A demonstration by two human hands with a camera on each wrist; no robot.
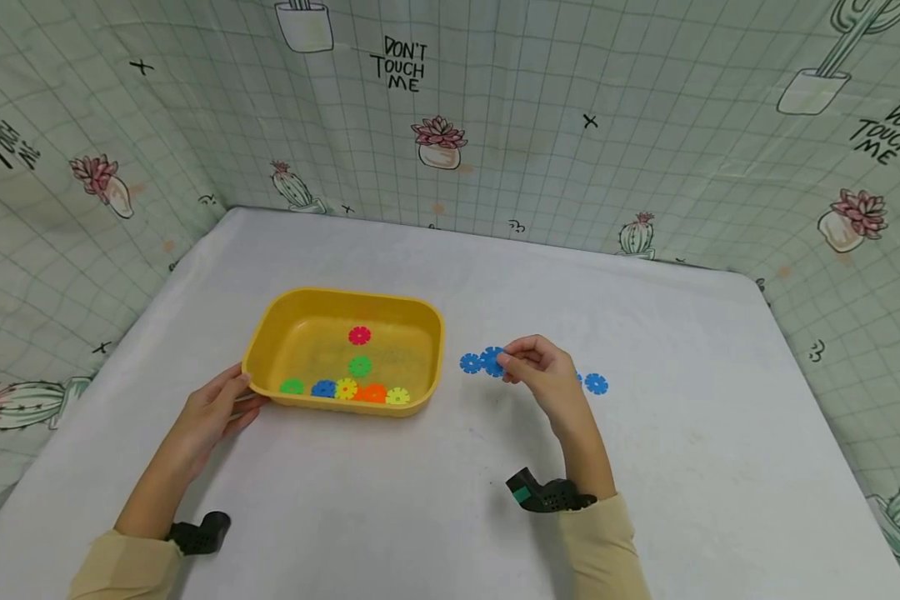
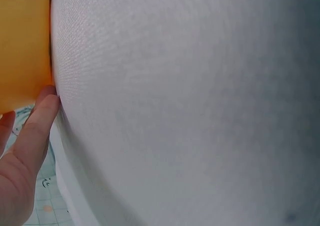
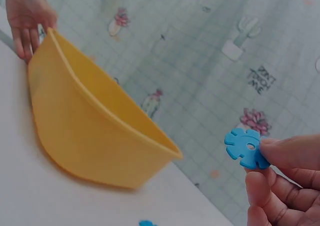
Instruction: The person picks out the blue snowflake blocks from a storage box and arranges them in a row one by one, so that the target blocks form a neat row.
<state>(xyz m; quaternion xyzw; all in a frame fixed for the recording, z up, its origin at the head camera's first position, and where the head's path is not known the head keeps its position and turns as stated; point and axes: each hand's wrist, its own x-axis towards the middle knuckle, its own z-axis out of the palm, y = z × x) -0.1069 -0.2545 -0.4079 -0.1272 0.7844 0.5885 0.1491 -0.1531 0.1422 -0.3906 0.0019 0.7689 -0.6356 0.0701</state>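
Note:
A blue notched plastic disc [image 1: 492, 361] is held between the thumb and fingers of my right hand [image 1: 543, 371], raised over the table. Its rounded slots and small centre hole show clearly in the right wrist view, where the disc [image 3: 245, 148] faces the camera. My left hand [image 1: 213, 408] touches the near left corner of a yellow tub [image 1: 345, 403], its fingers fairly straight against the outer wall. In the left wrist view, the left fingers [image 2: 32, 138] reach the tub's side low down by the tabletop. Inside the tub lie several discs, among them a red one [image 1: 359, 335].
Another blue disc [image 1: 471, 363] lies right of the tub. Beyond the right hand is one more blue disc [image 1: 596, 383], with part of another peeking out beside the wrist. A white cloth covers the table [image 1: 390, 500]; a printed curtain [image 1: 525, 150] hangs behind it.

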